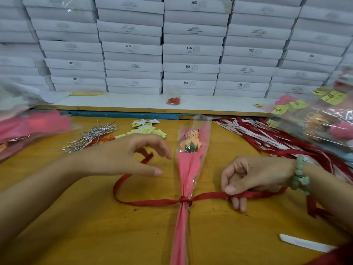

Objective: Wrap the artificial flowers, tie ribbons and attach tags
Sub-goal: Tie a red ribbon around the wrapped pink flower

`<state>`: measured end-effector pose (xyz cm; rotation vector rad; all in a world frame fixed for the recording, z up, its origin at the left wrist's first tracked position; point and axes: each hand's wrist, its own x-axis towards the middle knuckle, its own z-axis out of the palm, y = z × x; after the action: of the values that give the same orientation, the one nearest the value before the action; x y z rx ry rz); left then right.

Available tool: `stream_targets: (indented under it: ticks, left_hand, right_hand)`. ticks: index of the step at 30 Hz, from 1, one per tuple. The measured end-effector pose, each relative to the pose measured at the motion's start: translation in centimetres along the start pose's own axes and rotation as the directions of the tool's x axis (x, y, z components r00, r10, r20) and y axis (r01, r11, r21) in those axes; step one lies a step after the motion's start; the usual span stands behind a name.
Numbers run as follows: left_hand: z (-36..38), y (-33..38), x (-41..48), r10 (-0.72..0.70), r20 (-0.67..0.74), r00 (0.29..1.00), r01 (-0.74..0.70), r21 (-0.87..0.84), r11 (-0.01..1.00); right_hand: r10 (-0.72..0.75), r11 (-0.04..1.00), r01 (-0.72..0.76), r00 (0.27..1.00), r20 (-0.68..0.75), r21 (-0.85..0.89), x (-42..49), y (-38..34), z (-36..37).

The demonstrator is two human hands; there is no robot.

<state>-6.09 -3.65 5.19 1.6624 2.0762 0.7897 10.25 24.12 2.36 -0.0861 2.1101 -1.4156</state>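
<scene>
**Cinch the knot evenly**

The wrapped flower (pixel 188 169) lies stem-first on the bench (pixel 95 226), red ribbon (pixel 152 202) knotted round its neck. Right hand (pixel 254 175) pinches one tail; left hand (pixel 133 157) hovers, fingers (pixel 162 148) loose, empty. Best pull both tails level.

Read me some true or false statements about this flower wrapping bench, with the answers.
1. The red ribbon is knotted round the wrapped flower. True.
2. The right hand pinches the ribbon. True.
3. The bead bracelet is on the left wrist. False: it is on the right wrist.
4. The silver ties lie right of the flower. False: they lie left of it.
5. The left hand grips the flower. False: it is beside the flower, not round it.
</scene>
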Motion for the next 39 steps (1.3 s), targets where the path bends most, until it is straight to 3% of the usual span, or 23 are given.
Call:
stream_targets:
  ticks: [5,9,12,16,20,26,31,39]
  left_hand:
    - [1.7,2.5,-0.1,-0.050,0.259,0.965,0.023,0.107,0.994]
    - [3.0,2.8,0.2,-0.096,0.326,0.940,0.027,0.211,0.977]
    - [2.9,2.9,0.3,-0.118,0.346,0.931,0.061,0.171,0.983]
    - [2.2,2.6,0.2,-0.090,0.387,0.918,0.107,-0.022,0.994]
    - [1.8,1.9,0.0,0.017,0.302,0.953,0.094,-0.351,0.932]
    - [3.4,2.0,0.7,0.131,0.124,0.984,0.003,-0.734,0.679]
    - [5.3,2.4,1.0,0.066,0.077,0.995,0.025,-0.816,0.577]
    - [7.0,1.5,1.4,-0.090,0.001,0.996,0.059,-0.759,0.648]
  right_hand:
    - [-0.086,0.994,0.077,0.989,-0.118,-0.079,0.4,-1.1,1.0]
    - [-0.165,0.966,0.125,0.972,-0.169,-0.226,0.9,-1.5,1.8]
    - [-0.222,0.945,0.166,0.959,-0.179,-0.284,1.1,-1.4,2.0]
    - [-0.223,0.943,0.168,0.960,-0.170,-0.288,1.0,-1.2,1.9]
    - [-0.217,0.944,0.165,0.963,-0.161,-0.286,1.1,-1.2,1.9]
    - [-0.212,0.944,0.163,0.966,-0.148,-0.288,1.1,-1.2,1.9]
    - [-0.206,0.943,0.155,0.967,-0.148,-0.296,1.0,-1.4,2.0]
    - [-0.248,0.951,0.207,0.955,-0.164,-0.229,0.6,-1.7,2.2]
